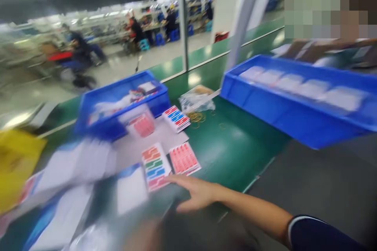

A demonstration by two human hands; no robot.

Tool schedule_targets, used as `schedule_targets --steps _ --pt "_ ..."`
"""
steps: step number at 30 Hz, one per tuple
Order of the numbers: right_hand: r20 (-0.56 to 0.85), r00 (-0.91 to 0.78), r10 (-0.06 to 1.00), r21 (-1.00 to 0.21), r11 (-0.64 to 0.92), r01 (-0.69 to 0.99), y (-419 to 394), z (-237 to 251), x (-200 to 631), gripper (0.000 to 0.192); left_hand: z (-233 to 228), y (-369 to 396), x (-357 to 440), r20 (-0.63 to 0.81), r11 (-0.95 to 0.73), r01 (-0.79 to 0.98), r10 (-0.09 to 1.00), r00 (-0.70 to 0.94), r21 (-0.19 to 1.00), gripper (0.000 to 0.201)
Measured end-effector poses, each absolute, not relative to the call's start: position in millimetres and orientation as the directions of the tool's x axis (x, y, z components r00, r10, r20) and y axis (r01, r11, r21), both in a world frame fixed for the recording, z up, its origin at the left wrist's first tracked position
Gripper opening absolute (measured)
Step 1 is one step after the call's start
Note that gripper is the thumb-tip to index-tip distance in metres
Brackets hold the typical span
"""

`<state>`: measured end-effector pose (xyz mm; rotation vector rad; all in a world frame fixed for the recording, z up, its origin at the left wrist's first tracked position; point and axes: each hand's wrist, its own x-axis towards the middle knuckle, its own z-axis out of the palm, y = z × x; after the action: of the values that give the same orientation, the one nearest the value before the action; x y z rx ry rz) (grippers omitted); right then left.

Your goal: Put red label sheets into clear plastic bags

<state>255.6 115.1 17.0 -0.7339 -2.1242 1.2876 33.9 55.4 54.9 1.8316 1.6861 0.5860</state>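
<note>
My right hand (196, 193) reaches in from the lower right, flat and open, fingers spread on the green table (235, 145). Its fingertips touch the near edge of a multicoloured sticker sheet (155, 166) with red, green and blue strips. Right beside that lies a sheet of red labels (184, 159). Further back sit a stack of red-and-blue label sheets (176, 118) and a blurred red sheet (143, 125). My left hand is out of sight. The picture is heavily motion-blurred.
A blue bin (118, 100) with papers stands at the back left; a larger blue bin (297, 96) of white packets stands at the right. A clear plastic bag (196, 100) and rubber bands (196, 117) lie between them. White-and-blue papers (73, 172) cover the near left. People work far behind.
</note>
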Motion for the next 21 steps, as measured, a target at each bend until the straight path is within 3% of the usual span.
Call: schedule_targets --steps 6,9,11,13,16,18,21 --pt "0.045 -0.683 0.729 -0.975 0.179 0.128 103.7 -8.4 219.0 0.057 47.8 37.8 21.2 -0.181 -0.049 0.796 0.964 0.196 0.603 0.015" --pt "-0.008 -0.701 0.713 -0.987 0.109 0.121 97.0 -11.9 205.3 0.028 51.9 36.5 20.1 -0.098 -0.113 0.785 0.971 0.216 0.609 0.017" --pt "-0.037 -0.706 0.707 -0.987 0.084 0.136 96.1 -10.4 203.2 0.019 53.1 29.5 8.3 0.058 -0.103 0.781 0.995 0.086 0.616 0.015" --pt "-0.057 -0.692 0.720 -0.987 0.064 0.148 97.8 -8.8 206.4 0.020 50.2 17.7 -9.9 0.148 0.075 0.781 0.966 -0.210 0.620 0.018" --pt "-0.051 -0.683 0.729 -0.989 0.057 0.135 100.9 -10.8 214.0 0.018 37.6 -0.9 -31.9 -0.008 0.491 0.690 0.818 -0.576 0.532 0.026" --pt "-0.019 -0.702 0.712 -0.988 0.092 0.120 100.4 -15.0 215.5 0.020 26.2 -8.4 -34.7 -0.127 0.613 0.670 0.770 -0.625 0.418 0.027" --pt "0.020 -0.709 0.705 -0.982 0.145 0.117 95.1 -21.3 210.0 0.021 10.6 -11.1 -24.6 -0.216 0.618 0.723 0.786 -0.580 0.308 0.019"
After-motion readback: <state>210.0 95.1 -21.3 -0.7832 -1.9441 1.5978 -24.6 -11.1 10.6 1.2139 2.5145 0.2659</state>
